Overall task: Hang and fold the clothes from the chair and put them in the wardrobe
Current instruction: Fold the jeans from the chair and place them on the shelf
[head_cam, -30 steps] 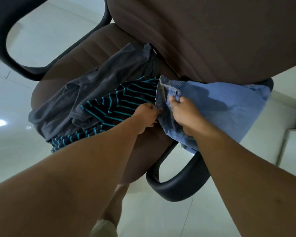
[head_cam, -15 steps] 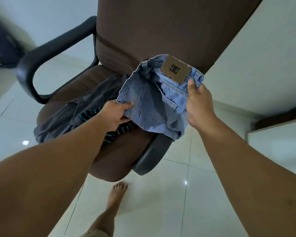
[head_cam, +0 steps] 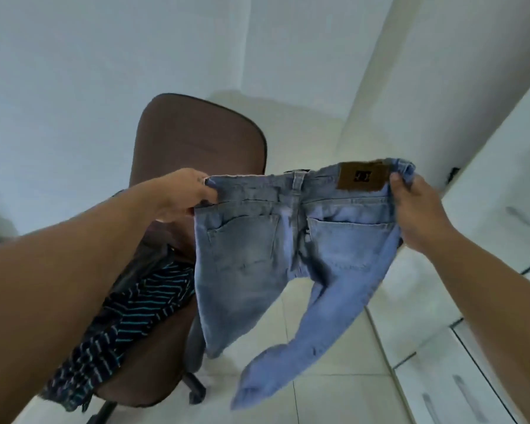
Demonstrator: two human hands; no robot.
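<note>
I hold a pair of light blue jeans (head_cam: 276, 249) up in the air by the waistband, back side toward me, a brown leather patch at the top right. My left hand (head_cam: 187, 191) pinches the left end of the waistband. My right hand (head_cam: 416, 203) grips the right end beside the patch. The legs hang down loosely over the floor. Behind and to the left stands the brown office chair (head_cam: 196, 139). A dark striped garment (head_cam: 129, 313) lies on its seat, partly hidden by my left forearm.
White wardrobe drawers with grey handles (head_cam: 459, 390) run along the right side. The floor is pale tile (head_cam: 328, 362). White walls rise behind the chair. A chair caster (head_cam: 196, 390) shows under the seat.
Both hands have lifted the jeans off the chair and spread the waistband wide. The jeans now hang open in the air. The view has pulled back and up from the chair.
</note>
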